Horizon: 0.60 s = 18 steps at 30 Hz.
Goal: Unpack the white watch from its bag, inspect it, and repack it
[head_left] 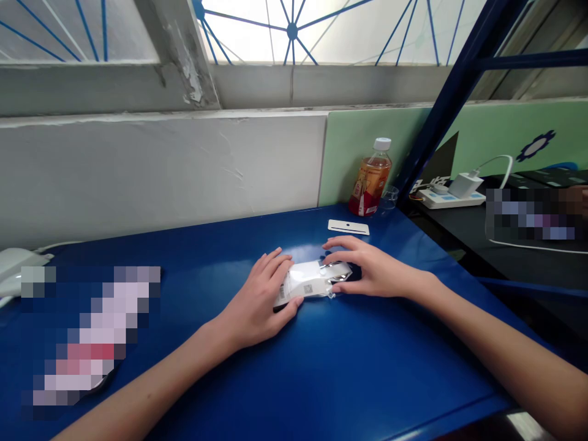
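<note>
A small white packet (305,277) lies on the blue tabletop, with clear shiny plastic wrap around it and a square printed code on its near side. My left hand (263,294) grips its left end, fingers over the far side and thumb along the near edge. At the right end, where the plastic looks loose and crinkled, my right hand (362,266) is held with fingers spread and curved around it. The thumb is close to the wrap; whether it touches I cannot tell. What is inside the packet is hidden.
Behind lies a flat white card (348,227), near a drink bottle (371,177) with a white cap and a small clear cup (389,197). A pixelated object (98,343) lies at left. To the right are a blue metal post (452,92) and a white power strip (452,197) with a charger.
</note>
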{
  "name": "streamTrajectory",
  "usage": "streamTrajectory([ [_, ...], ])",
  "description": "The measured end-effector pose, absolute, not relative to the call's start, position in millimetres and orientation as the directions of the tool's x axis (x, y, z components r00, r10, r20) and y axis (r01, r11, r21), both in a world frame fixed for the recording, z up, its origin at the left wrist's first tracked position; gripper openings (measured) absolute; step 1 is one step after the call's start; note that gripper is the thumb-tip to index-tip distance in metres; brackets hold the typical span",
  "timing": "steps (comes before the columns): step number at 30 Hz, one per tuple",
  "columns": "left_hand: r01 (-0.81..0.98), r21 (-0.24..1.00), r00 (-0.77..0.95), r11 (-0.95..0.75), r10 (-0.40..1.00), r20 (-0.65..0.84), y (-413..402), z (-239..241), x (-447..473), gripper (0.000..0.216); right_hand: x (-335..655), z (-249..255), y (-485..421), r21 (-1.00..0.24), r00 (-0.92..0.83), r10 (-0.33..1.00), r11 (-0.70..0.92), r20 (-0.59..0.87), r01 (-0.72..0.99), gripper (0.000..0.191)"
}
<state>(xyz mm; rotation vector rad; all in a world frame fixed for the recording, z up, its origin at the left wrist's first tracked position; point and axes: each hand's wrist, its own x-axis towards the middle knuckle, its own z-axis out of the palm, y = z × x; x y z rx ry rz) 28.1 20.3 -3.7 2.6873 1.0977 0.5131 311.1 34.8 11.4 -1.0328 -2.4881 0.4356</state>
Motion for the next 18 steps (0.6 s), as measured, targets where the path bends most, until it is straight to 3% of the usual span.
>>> streamTrajectory([
  [4,0.632,0.311,0.663,-0.710,0.703,0.258,19.8,-4.7,28.1,0.050,304.0,5.1,33.4,-0.473,-0.644,0.727,0.666,0.239,0.576,0.027],
  [11,0.633,0.318,0.649,-0.706,0.708,0.279,21.0,-4.5,29.1,0.045,310.0,15.0,35.8,-0.426,-0.645,0.708,0.698,0.287,0.576,0.021],
  [15,0.634,0.317,0.646,-0.705,0.709,0.282,21.0,-5.0,28.8,0.046,318.1,20.5,39.7,-0.424,-0.543,0.781,0.624,0.309,0.657,0.020],
  [18,0.642,0.309,0.638,-0.701,0.713,0.292,20.1,-5.1,28.9,0.049,320.1,23.0,40.9,-0.499,-0.421,0.815,0.577,0.397,0.647,0.017],
])
